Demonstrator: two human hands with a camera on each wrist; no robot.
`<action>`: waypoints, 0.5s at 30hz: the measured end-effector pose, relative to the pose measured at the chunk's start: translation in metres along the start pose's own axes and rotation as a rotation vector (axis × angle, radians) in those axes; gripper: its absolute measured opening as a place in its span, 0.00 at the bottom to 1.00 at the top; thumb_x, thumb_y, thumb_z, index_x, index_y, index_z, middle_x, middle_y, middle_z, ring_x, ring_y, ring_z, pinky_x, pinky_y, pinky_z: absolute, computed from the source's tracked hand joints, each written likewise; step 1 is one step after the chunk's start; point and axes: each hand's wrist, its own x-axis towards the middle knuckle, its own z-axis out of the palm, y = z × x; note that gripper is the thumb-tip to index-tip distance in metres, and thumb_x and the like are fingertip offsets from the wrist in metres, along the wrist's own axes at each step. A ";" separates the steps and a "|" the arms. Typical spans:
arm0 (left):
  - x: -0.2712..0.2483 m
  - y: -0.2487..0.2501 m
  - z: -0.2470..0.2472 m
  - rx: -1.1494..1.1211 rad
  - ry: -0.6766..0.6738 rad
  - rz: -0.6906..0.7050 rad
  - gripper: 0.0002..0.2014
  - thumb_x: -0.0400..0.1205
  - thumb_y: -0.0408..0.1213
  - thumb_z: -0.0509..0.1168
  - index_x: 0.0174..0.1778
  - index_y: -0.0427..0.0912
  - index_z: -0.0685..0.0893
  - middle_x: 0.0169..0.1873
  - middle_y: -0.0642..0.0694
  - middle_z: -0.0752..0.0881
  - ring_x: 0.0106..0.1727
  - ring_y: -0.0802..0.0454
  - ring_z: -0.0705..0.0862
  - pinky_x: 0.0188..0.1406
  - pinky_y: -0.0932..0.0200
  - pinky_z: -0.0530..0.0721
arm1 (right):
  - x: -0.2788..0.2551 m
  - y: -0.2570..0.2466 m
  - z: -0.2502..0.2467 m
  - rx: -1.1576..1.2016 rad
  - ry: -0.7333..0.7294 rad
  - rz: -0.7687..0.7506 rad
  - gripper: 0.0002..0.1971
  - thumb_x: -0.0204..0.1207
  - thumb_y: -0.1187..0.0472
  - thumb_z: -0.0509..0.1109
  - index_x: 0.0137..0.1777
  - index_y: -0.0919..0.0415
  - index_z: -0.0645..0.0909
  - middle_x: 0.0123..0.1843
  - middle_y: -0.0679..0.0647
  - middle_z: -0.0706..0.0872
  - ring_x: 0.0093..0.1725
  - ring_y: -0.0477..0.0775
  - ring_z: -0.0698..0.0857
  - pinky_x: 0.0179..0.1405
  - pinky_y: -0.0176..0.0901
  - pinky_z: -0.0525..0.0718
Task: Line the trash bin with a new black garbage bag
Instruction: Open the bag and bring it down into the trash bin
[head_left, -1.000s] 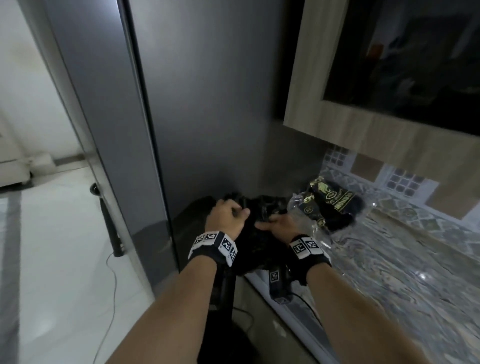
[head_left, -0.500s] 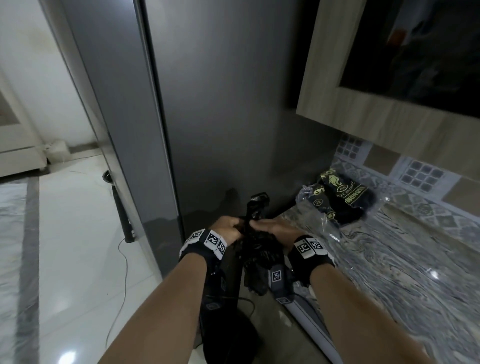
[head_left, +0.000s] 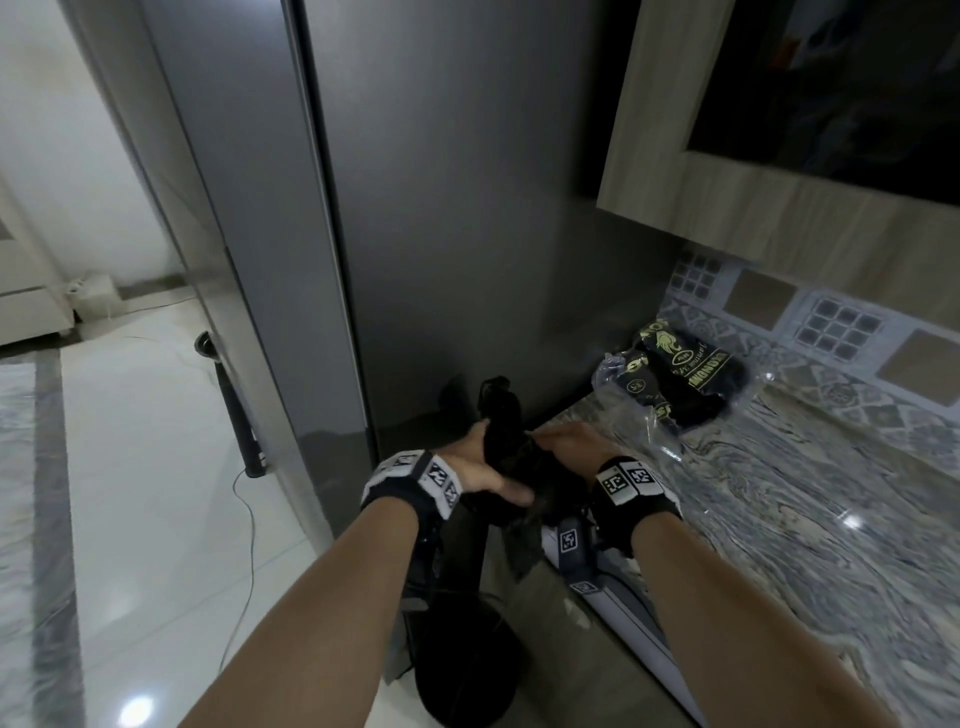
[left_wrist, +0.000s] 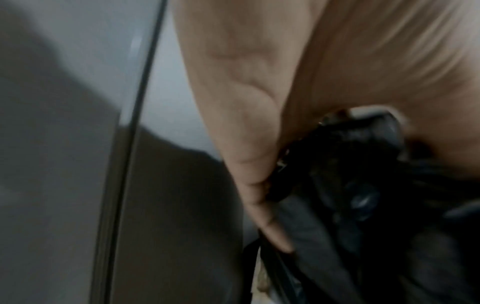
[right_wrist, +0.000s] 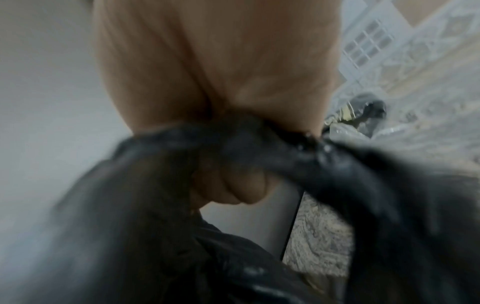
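While both hands (head_left: 480, 467) (head_left: 569, 447) grip it, the crinkled black garbage bag (head_left: 506, 447) bunches between them.

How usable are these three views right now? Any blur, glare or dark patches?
Head view: sharp enough but dim, the black bag merging into shadow, ceiling-light glare on the floor. Left wrist view: soft, palm filling much of it. Right wrist view: motion-blurred, the bag smeared.
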 end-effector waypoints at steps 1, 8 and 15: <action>0.005 -0.003 0.006 0.093 0.021 0.016 0.60 0.57 0.41 0.84 0.81 0.55 0.55 0.70 0.48 0.78 0.71 0.47 0.75 0.73 0.49 0.74 | 0.000 -0.002 0.003 -0.018 0.014 0.014 0.22 0.77 0.43 0.66 0.56 0.60 0.87 0.56 0.57 0.89 0.59 0.55 0.85 0.64 0.47 0.78; 0.001 -0.023 -0.020 0.090 0.372 0.069 0.23 0.72 0.31 0.66 0.64 0.50 0.81 0.60 0.43 0.86 0.64 0.44 0.82 0.67 0.53 0.79 | -0.011 0.012 -0.007 -0.031 -0.175 0.023 0.07 0.67 0.52 0.79 0.44 0.48 0.89 0.44 0.47 0.91 0.47 0.46 0.88 0.50 0.39 0.82; -0.007 -0.049 -0.030 0.155 0.470 -0.023 0.21 0.77 0.29 0.62 0.66 0.46 0.80 0.56 0.39 0.87 0.58 0.38 0.84 0.57 0.54 0.82 | 0.002 0.035 0.000 -0.392 0.074 0.071 0.11 0.74 0.58 0.71 0.50 0.64 0.87 0.53 0.61 0.88 0.57 0.59 0.84 0.48 0.40 0.73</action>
